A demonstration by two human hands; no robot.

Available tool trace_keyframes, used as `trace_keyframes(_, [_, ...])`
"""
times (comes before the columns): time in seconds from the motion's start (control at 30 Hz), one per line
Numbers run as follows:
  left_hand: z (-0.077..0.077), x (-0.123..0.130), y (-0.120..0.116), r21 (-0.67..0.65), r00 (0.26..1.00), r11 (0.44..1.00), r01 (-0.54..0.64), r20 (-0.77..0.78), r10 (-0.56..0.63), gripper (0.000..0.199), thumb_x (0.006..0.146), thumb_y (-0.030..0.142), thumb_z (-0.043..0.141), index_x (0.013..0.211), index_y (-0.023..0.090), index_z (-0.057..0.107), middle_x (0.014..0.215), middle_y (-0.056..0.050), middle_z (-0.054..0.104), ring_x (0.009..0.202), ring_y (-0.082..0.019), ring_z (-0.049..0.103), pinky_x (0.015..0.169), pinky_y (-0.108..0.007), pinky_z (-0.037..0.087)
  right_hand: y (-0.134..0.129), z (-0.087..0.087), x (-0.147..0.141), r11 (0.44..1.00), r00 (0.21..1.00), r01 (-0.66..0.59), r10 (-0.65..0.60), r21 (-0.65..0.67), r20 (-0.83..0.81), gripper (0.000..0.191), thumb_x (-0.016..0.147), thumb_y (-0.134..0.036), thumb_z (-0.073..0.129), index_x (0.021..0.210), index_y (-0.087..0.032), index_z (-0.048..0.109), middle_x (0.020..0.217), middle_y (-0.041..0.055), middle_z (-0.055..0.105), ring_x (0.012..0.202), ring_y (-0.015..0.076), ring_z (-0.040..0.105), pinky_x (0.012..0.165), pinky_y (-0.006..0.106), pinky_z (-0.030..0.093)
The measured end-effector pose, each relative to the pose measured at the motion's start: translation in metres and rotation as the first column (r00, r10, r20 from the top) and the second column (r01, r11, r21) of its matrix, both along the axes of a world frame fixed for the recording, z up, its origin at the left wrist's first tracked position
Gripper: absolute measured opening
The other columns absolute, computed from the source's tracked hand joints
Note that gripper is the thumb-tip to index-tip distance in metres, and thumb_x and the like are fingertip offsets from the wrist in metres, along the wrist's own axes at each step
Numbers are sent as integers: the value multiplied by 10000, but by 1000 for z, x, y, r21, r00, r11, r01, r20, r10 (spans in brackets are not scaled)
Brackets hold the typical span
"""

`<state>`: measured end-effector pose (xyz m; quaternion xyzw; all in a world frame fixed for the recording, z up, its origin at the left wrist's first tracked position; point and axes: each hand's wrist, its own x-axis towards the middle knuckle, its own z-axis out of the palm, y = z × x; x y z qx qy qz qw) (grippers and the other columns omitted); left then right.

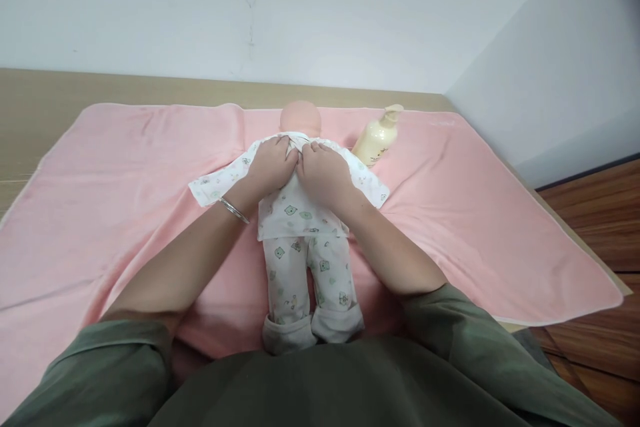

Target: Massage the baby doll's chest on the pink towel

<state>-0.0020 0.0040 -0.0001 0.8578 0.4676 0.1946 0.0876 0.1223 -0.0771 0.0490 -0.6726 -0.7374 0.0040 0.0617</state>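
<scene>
A baby doll point(301, 117) lies on a pink blanket, its head toward the wall. It wears a white printed top point(287, 213) with the sleeves spread sideways, and matching trousers point(325, 273) with turned-up cuffs. Both of my hands are on the upper front of the top, just below the doll's head. My left hand point(273, 163), below a silver bangle point(234, 209), has its fingers closed on the cloth near the collar. Beside it my right hand point(323, 170) pinches the fabric at the neckline. The fingertips of both hands nearly meet.
A cream pump bottle point(377, 140) leans at the right of the doll's head, near its sleeve. The pink blanket point(450, 213) is wrinkled and covers most of the wooden table point(125, 85). A pale wall point(350, 20) stands behind, and wooden furniture point(600, 213) is at the right.
</scene>
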Motion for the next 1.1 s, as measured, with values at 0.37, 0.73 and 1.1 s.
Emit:
trace_keyframes(0.37, [-4,2,-2,-18,997,999,-33,66,34,525,1006,284,314,1365,37,609,1364,-230,664,1289,-326,598,1174,-497,443,28,-20,24,1000,975,-2,2,2,-221,593,1056,-326,320,1558,-54,479,1693,216,386,1598,341,350,1312,519,284])
trace_keyframes(0.73, [-8,2,-2,72,1000,997,-6,11,5,424,1021,254,308,1202,107,662,1242,-178,709,1210,-308,620,1127,-491,465,37,-31,28,995,957,96,-92,0,-274,663,1032,-393,332,1627,-112,401,1731,196,317,1619,359,308,1320,566,245])
trace_keyframes(1.1, [11,9,-26,38,996,999,-15,-83,19,359,998,177,300,1093,107,639,1120,-227,657,1086,-346,599,1002,-502,478,32,-24,27,995,962,95,-83,35,-259,551,1012,-360,384,1436,-73,587,1577,218,537,1484,379,480,1248,536,365])
